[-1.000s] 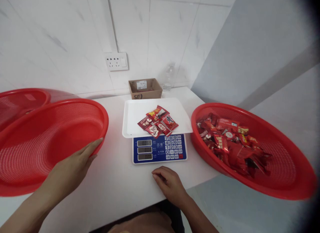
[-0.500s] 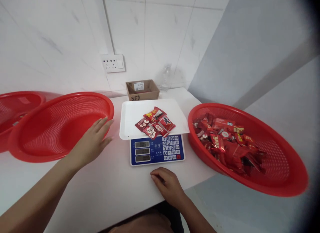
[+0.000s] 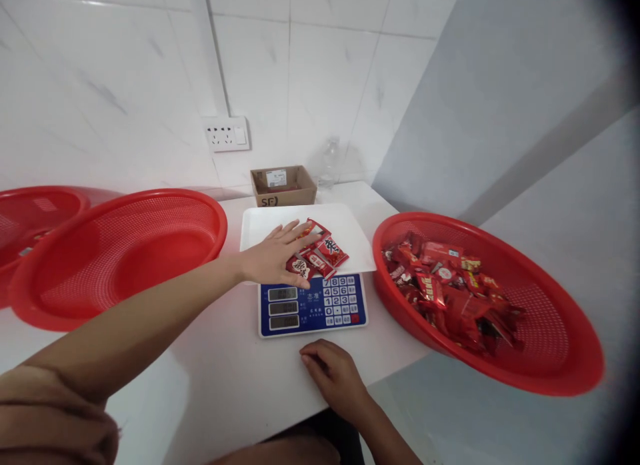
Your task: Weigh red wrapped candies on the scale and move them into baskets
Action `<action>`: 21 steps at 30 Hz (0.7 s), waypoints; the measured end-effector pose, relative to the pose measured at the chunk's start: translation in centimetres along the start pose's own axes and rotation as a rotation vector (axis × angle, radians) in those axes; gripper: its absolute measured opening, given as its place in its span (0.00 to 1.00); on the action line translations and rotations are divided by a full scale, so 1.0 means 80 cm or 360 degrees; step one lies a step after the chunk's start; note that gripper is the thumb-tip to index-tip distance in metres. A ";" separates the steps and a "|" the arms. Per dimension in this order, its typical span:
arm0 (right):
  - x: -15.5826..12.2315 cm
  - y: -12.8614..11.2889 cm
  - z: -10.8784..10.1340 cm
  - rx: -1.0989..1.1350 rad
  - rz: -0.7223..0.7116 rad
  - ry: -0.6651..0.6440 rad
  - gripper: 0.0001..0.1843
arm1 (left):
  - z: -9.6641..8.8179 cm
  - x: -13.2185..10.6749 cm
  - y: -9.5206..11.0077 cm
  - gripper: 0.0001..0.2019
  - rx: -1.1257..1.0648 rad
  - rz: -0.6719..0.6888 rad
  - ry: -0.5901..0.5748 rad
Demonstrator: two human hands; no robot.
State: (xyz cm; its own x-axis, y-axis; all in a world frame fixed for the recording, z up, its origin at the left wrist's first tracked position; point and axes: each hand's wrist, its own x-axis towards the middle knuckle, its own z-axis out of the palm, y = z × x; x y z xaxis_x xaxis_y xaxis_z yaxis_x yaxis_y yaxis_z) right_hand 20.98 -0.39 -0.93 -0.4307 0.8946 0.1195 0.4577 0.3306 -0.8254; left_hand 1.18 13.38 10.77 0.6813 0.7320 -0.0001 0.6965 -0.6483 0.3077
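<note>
Left hand [image 3: 275,255]: fingers spread over red packets [image 3: 327,250] on tray [image 3: 270,222] of scale [image 3: 315,308]; contact cannot be told. Right hand [image 3: 336,377]: fingers curled in, over bench [image 3: 225,365], scale's 6 o'clock. Basket [image 3: 575,368] with more packets [image 3: 433,288]: scale's 3 o'clock.

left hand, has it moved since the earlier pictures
Yes: judged against the scale, the left hand has moved rightward, from the nearer left-side red basket to over the packets on the white tray.
</note>
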 end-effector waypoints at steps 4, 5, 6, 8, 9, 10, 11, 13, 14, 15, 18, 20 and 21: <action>0.001 0.000 0.000 0.0015 -0.0001 -0.0003 0.09 | 0.008 0.020 0.000 0.48 0.0094 0.0098 -0.0050; 0.001 0.000 0.000 0.0021 0.0005 -0.0005 0.09 | 0.010 0.023 -0.001 0.47 0.0105 0.0106 -0.0055; 0.000 0.000 0.000 0.0027 0.0012 -0.0007 0.09 | 0.011 0.026 -0.002 0.47 0.0110 0.0111 -0.0062; 0.000 0.000 0.000 0.0035 0.0017 -0.0010 0.09 | 0.014 0.030 -0.004 0.46 0.0110 0.0104 -0.0074; 0.000 0.000 0.000 0.0036 0.0016 -0.0010 0.09 | 0.015 0.032 -0.005 0.46 0.0109 0.0097 -0.0079; -0.001 0.000 0.000 0.0037 0.0017 -0.0011 0.09 | 0.015 0.033 -0.006 0.46 0.0105 0.0088 -0.0083; -0.001 0.000 0.000 0.0037 0.0020 -0.0012 0.09 | 0.016 0.034 -0.007 0.45 0.0101 0.0080 -0.0083; -0.001 0.001 -0.001 0.0039 0.0031 -0.0013 0.09 | 0.016 0.036 -0.007 0.44 0.0089 0.0070 -0.0074; 0.000 0.001 -0.001 0.0040 0.0035 -0.0014 0.09 | 0.016 0.037 -0.007 0.43 0.0084 0.0067 -0.0065; 0.000 0.001 -0.001 0.0042 0.0036 -0.0016 0.09 | 0.016 0.038 -0.006 0.43 0.0081 0.0063 -0.0051; 0.001 0.001 -0.001 0.0039 0.0021 -0.0019 0.09 | 0.018 0.041 -0.007 0.40 0.0089 0.0085 0.0029; 0.002 0.000 -0.001 0.0032 0.0016 -0.0021 0.09 | 0.020 0.045 -0.010 0.38 0.0118 0.0128 0.0102; 0.002 -0.001 -0.001 0.0029 0.0017 -0.0022 0.09 | 0.021 0.047 -0.012 0.37 0.0140 0.0151 0.0134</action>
State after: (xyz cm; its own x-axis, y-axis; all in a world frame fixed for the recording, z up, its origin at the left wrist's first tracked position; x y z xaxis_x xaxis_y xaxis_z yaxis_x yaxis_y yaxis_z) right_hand 20.96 -0.25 -0.82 -0.4368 0.8937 0.1031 0.4479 0.3154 -0.8366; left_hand 3.46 16.39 8.84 0.7262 0.6793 0.1057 0.6497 -0.7284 0.2178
